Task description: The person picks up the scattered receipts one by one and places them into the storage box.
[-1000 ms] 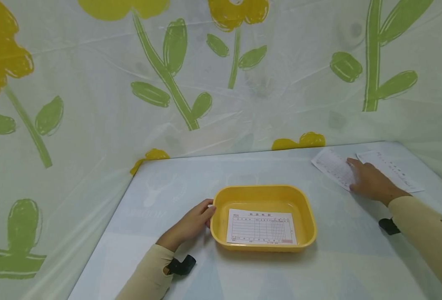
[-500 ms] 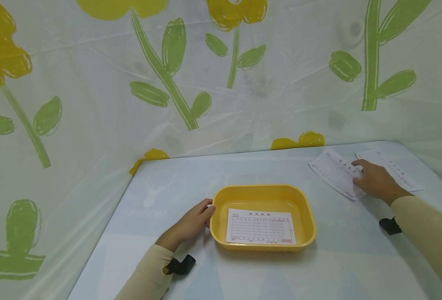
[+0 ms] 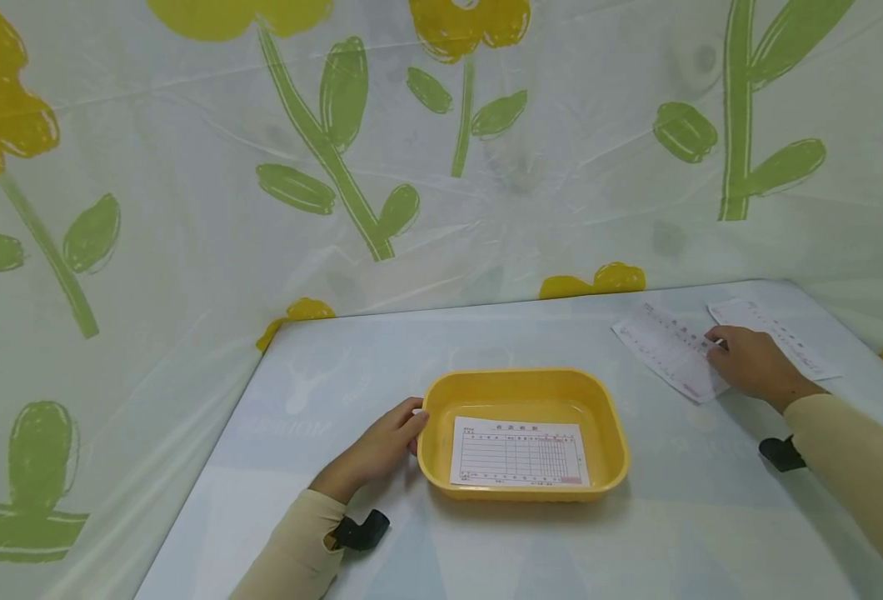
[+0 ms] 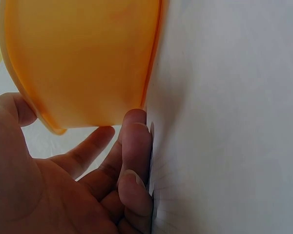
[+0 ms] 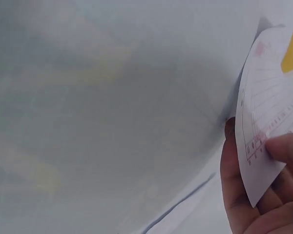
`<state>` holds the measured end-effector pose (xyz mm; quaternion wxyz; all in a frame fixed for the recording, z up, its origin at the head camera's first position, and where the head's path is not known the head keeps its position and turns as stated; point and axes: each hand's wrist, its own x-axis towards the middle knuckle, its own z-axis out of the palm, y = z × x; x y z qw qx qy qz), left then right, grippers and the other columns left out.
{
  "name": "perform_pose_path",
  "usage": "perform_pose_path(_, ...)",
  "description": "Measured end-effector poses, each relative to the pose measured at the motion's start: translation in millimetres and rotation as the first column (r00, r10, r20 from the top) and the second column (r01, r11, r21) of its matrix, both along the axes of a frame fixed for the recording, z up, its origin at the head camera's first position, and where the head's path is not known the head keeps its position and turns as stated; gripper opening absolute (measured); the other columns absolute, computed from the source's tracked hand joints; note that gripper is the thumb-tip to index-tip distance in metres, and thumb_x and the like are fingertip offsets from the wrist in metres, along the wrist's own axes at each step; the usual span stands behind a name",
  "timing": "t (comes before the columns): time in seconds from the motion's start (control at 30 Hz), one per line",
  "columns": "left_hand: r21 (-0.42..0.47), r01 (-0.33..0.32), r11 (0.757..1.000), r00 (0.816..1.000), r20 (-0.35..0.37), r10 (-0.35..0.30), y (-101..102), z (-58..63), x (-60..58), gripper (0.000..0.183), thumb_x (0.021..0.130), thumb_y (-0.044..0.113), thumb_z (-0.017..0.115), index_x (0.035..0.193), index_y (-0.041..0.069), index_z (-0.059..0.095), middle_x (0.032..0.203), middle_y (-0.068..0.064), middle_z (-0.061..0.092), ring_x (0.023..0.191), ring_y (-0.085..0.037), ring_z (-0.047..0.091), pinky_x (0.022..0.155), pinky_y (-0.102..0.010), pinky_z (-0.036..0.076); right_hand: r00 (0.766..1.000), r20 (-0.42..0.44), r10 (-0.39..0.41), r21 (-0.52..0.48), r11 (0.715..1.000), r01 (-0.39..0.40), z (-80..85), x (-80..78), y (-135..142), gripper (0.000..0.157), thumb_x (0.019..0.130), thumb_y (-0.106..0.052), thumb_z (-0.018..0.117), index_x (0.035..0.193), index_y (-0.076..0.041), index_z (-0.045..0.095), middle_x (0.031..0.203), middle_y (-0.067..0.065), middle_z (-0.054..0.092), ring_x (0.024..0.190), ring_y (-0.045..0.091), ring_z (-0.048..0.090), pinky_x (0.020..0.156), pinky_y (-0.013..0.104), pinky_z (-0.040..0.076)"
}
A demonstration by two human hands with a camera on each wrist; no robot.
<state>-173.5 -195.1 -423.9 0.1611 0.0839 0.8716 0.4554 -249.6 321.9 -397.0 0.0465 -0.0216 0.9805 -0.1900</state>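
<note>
Table (image 3: pixel 696 533) under everything. Tray (image 3: pixel 520 396) sits on it. Form (image 3: pixel 520 452) lies flat inside tray. Second form (image 3: pixel 666 354) is beyond tray, to its right, apparently part-lifted, though hard to tell; third form (image 3: pixel 797 346) lies farther right of tray. Right hand (image 3: pixel 760 367) pinches second form, thumb against fingers. Left hand (image 3: pixel 383 442) grips tray's left end, thumb at rim.

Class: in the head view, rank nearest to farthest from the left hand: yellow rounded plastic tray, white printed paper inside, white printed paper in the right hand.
1. Yellow tray: against the left hand.
2. Inside paper: on tray's floor.
3. Held paper: right, in the right hand.
</note>
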Motion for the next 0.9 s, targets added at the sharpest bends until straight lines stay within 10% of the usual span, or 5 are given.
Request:
perform_pose_path(0.33, -0.015, -0.001, 1.0, 1.0, -0.005, 0.001, -0.5, -0.4, 0.0, 0.037, 0.107, 0.042, 0.04, 0.134, 0.019, 0.052, 0.085, -0.001, 0.062, 0.08, -0.016, 0.058, 0.082, -0.033, 0.044, 1.0, -0.005, 0.01, -0.054, 0.998, -0.01, 3.4, 6.6, -11.2, 0.042, 0.099, -0.003, 0.042, 0.136, 0.017, 0.039, 0.12, 0.039, 0.054, 0.081, 0.03, 0.055, 0.061, 0.034, 0.045)
perform_pose_path(0.7, -0.013, 0.003, 1.0, 1.0, -0.001, -0.003, 2.3, 0.7, -2.0, 0.038, 0.106, 0.042, 0.041, 0.135, 0.019, 0.052, 0.085, -0.002, 0.062, 0.08, -0.015, 0.058, 0.082, -0.032, 0.044, 0.993, -0.115, -0.004, -0.119, 0.993, -0.009, 15.1, 18.7, -21.4, 0.042, 0.099, -0.006, 0.033, 0.135, 0.013, 0.041, 0.125, 0.042, 0.051, 0.071, 0.026, 0.054, 0.054, 0.034, 0.042)
perform_pose_path(0.9, -0.01, 0.001, 1.0, 1.0, 0.0, -0.001, 0.9, 0.5, -1.9, 0.038, 0.106, 0.041, 0.041, 0.135, 0.017, 0.052, 0.085, -0.002, 0.061, 0.079, -0.015, 0.057, 0.081, -0.031, 0.044, 0.985, -0.172, 0.011, -0.153, 0.988, -0.037, 28.0, 29.6, -38.8, 0.038, 0.1, -0.008, 0.036, 0.132, 0.01, 0.046, 0.134, 0.042, 0.047, 0.092, 0.039, 0.054, 0.06, 0.034, 0.044)
